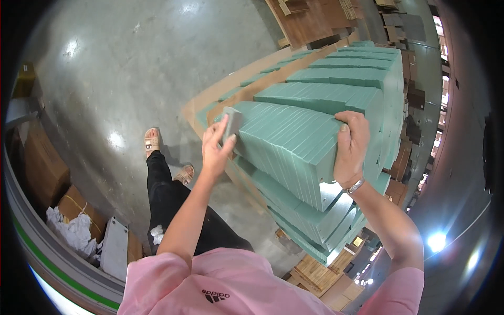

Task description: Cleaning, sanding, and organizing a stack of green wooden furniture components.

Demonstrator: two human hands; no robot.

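Note:
A tall stack of green flat boards (336, 94) stands on a pallet in front of me. A bundle of several green boards (289, 144) on edge sits at the near top of the stack. My left hand (216, 146) presses against the bundle's left end, fingers on the outermost board. At the bundle's right end, my right hand (350, 144) curls its fingers over the top edge. A bracelet shows on my right wrist. Both arms reach up from the pink shirt at the bottom.
Brown cardboard sheets (231, 89) stick out from under the stack on the left. Grey concrete floor (131, 68) spreads to the left. Cardboard boxes (79, 207) with white crumpled paper lie lower left. Wooden pallets (315, 270) sit below the stack.

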